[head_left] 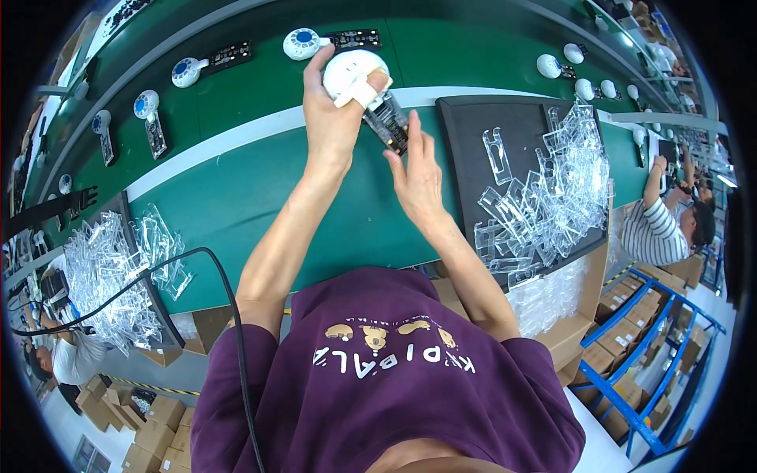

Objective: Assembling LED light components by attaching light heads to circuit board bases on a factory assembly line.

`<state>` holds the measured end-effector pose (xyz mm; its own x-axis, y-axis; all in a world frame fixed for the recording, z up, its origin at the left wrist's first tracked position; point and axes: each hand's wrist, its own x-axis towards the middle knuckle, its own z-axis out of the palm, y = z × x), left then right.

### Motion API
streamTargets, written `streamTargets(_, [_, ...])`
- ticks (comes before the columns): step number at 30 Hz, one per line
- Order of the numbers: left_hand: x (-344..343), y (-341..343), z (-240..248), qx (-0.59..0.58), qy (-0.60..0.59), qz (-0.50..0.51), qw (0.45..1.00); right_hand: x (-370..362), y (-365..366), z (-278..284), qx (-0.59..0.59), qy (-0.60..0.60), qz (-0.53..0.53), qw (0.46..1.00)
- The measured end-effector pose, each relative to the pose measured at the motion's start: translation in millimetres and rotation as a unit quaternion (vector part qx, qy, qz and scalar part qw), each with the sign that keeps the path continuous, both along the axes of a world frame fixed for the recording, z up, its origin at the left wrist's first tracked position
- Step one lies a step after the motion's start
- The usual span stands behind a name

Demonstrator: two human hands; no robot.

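My left hand point(331, 122) is wrapped round a white dome-shaped device point(355, 69), held above the front edge of the green conveyor line. A black circuit board point(387, 124) joined to the dome sticks out toward my right. Thumb and index finger of my right hand point(418, 177) lie along either side of the board's free end. A pale strip crosses the dome under my left thumb; what it is I cannot tell. Just right of my right hand, a black tray point(465, 169) bears a heap of clear plastic frames point(544, 193).
More white domes with boards, such as one with a blue dial point(302, 43), lie along the green conveyor point(260, 87). Another pile of clear frames point(110, 268) fills a tray at left. A black cable point(229, 280) hangs across my left side. A co-worker in stripes point(658, 232) is at far right.
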<state>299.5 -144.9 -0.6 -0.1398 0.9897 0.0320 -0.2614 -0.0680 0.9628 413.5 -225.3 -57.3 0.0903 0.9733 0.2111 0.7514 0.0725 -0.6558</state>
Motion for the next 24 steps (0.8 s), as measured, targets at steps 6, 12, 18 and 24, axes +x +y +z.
streamTargets(6, [-5.4, -9.7, -33.6, -0.084, -0.227, -0.115, 0.964, 15.2, 2.6, 17.4, 0.001, 0.033, 0.041, 0.999])
streamTargets(12, [-6.0, -12.3, -32.2, -0.157, -0.184, -0.055, 0.969, 6.7, 19.2, 19.5, -0.07, 0.327, -0.051, 0.941])
streamTargets(18, [13.3, -29.1, -22.4, -0.031, -0.104, 0.002, 0.994, -10.6, 64.0, -7.4, -0.06, 0.54, -0.239, 0.805])
streamTargets(24, [-8.4, 3.2, -47.0, -0.029, 0.027, 0.05, 0.998, -29.1, 113.1, -33.8, -0.043, 0.429, -0.218, 0.876])
